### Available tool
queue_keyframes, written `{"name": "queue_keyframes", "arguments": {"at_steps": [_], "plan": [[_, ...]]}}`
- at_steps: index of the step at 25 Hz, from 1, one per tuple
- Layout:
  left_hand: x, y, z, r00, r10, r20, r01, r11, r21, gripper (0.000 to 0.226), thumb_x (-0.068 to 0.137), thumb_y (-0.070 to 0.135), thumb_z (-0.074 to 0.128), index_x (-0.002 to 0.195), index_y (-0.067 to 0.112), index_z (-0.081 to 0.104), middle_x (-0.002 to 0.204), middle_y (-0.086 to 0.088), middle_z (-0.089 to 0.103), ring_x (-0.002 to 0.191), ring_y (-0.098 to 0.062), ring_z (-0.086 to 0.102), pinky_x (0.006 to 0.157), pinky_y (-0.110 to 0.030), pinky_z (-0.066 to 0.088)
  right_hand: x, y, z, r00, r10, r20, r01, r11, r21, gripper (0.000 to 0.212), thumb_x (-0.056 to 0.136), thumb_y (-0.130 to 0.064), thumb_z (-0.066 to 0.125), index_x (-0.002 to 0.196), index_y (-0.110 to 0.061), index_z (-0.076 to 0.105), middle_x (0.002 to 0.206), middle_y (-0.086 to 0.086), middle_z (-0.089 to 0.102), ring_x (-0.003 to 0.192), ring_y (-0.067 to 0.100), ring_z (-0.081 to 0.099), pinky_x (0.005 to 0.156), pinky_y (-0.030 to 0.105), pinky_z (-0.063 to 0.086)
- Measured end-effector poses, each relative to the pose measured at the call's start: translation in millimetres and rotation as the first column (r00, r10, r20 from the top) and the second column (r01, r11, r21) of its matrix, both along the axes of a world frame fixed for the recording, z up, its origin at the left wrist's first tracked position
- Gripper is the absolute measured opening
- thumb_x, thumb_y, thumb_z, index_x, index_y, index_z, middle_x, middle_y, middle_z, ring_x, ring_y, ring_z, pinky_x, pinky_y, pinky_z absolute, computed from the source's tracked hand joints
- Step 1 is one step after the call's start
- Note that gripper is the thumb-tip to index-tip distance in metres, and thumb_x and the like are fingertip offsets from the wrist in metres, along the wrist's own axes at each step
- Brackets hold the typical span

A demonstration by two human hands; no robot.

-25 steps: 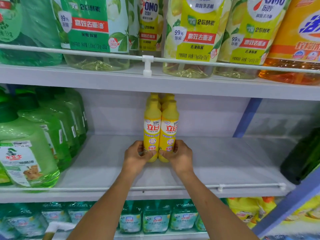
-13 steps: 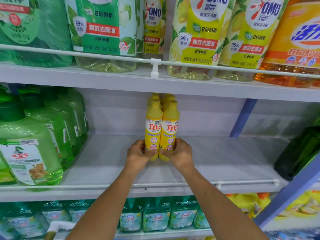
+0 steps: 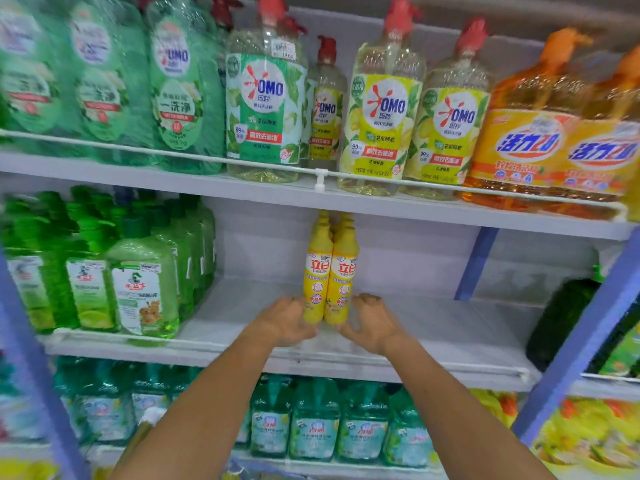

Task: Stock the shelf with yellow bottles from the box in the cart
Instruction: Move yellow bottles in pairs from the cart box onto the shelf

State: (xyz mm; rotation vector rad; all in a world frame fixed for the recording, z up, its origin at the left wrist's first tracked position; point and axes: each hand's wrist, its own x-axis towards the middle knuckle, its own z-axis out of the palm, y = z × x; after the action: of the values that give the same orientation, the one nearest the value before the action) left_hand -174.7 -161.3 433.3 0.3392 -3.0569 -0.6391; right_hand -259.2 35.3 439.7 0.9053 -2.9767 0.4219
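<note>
head: yellow bottles [image 3: 318, 271] vertical, caps up

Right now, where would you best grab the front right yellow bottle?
Take the front right yellow bottle by its straight lower body, below the label, from the right, where the right hand sits. It stands upright and slim; the front left yellow bottle blocks its left side, and the shelf above crowds its neck.
</note>
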Motion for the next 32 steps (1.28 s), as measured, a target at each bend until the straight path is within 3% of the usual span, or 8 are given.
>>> {"name": "queue_keyframes", "arguments": {"at_steps": [4,8,13,18,26,32], "plan": [[51.4,43.1,21.8,0.999,-0.034,-0.007,0.031,0.975,-0.221,0.076,0.091,0.060,0.058,0.152,0.023,0.032,0.153,-0.010,0.043,0.140,-0.031,0.041,0.113,-0.042,0.037,40.0,33.8,19.1,0.981,0.133,-0.139,-0.117,0.986,0.118,0.077,0.089,-0.062,0.057,0.150,-0.020,0.036,0.149,0.010,0.043,0.138,0.031,0.038,0.110,0.042,0.041],[101.1,92.7,18.8,1.000,-0.028,0.006,0.029,0.948,-0.318,0.077,0.092,0.065,0.052,0.151,0.019,0.034,0.149,-0.013,0.046,0.135,-0.032,0.044,0.109,-0.044,0.040,83.7,79.1,14.5,0.962,0.188,-0.199,-0.154,0.972,0.176,0.074,0.090,-0.064,0.055,0.145,-0.016,0.040,0.146,0.012,0.046,0.133,0.033,0.043,0.105,0.045,0.044],[143.6,133.9,3.4,0.998,-0.046,0.035,0.056,0.929,-0.365,0.081,0.092,0.067,0.050,0.152,0.015,0.033,0.147,-0.014,0.046,0.134,-0.034,0.044,0.108,-0.048,0.041,127.4,122.2,-7.3,0.957,0.216,-0.193,-0.161,0.951,0.263,0.078,0.093,-0.066,0.051,0.151,-0.016,0.036,0.156,0.013,0.038,0.141,0.033,0.037,0.110,0.046,0.040],[159.2,152.6,-39.0,0.990,-0.088,0.110,0.123,0.924,-0.363,0.081,0.091,0.069,0.049,0.152,0.017,0.034,0.144,-0.013,0.048,0.132,-0.034,0.046,0.104,-0.048,0.044,149.2,141.0,-46.4,0.971,0.187,-0.149,-0.135,0.944,0.300,0.076,0.092,-0.067,0.050,0.147,-0.015,0.041,0.144,0.012,0.048,0.132,0.033,0.044,0.102,0.047,0.045],[169.7,149.2,-138.8,0.954,-0.145,0.264,0.221,0.931,-0.289,0.076,0.092,0.068,0.048,0.145,0.014,0.042,0.136,-0.015,0.052,0.127,-0.035,0.050,0.098,-0.048,0.047,177.8,135.3,-146.1,0.993,0.109,0.048,-0.119,0.923,0.367,0.078,0.093,-0.066,0.051,0.151,-0.016,0.037,0.153,0.012,0.040,0.139,0.034,0.038,0.106,0.050,0.045],[187.8,133.2,-235.5,0.917,-0.146,0.372,0.210,0.968,-0.139,0.076,0.083,0.071,0.053,0.140,0.021,0.048,0.140,-0.010,0.054,0.128,-0.034,0.052,0.101,-0.052,0.048,196.4,134.1,-230.8,0.970,0.029,0.243,-0.127,0.909,0.397,0.075,0.093,-0.063,0.052,0.150,-0.017,0.037,0.154,0.012,0.040,0.142,0.034,0.036,0.109,0.052,0.043]]}}
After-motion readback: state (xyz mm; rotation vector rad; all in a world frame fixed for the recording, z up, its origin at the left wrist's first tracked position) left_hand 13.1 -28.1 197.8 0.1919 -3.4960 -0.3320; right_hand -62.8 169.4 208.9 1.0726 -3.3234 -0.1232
